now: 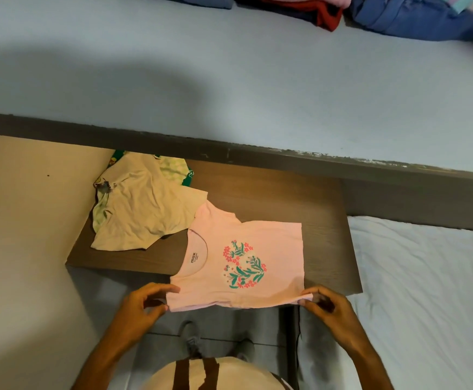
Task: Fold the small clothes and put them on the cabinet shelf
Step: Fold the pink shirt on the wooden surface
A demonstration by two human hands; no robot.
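A small pink t-shirt (271, 249) with a flower print lies flat on the brown wooden surface (314, 198), its near edge hanging past the front. My left hand (145, 302) pinches the near left corner by the sleeve. My right hand (325, 305) pinches the near right corner at the hem. A crumpled beige t-shirt (142, 218) lies to the back left, partly over a green patterned garment (173, 168).
A bed with a pale blue sheet (229, 80) runs behind the wooden surface, with a pile of blue, red and pink clothes (370, 12) at its far edge. Another mattress (426, 291) lies to the right. A beige wall (26, 220) stands to the left.
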